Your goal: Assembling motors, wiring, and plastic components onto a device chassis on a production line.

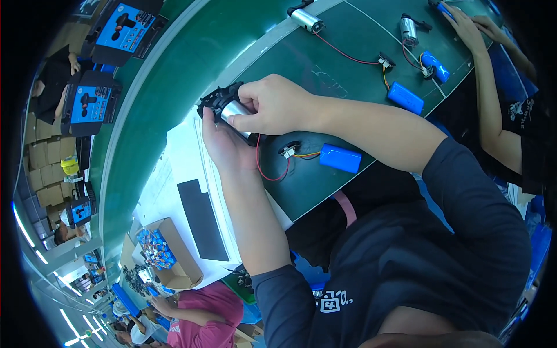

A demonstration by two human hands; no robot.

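Note:
A silver cylindrical motor (235,110) with a black plastic mechanism (218,98) at its far end is held between my two hands. My left hand (225,145) cradles it from beneath, thumb up against the black part, most fingers hidden. From above, my right hand (274,107) grips the silver body with thumb and fingers. A red wire runs from the motor's near end down to a small round board (289,149) with a white connector. Short coloured wires join that board to a blue battery pack (340,158) lying on the green table (307,194).
Two more motors, one silver (307,21) and another (408,30), lie wired to battery packs farther off. A co-worker's hand (461,26) works at far right. At left are a white sheet (165,185), a black strip (202,223) and a carton (184,258). Boxes (91,104) stand beyond the belt.

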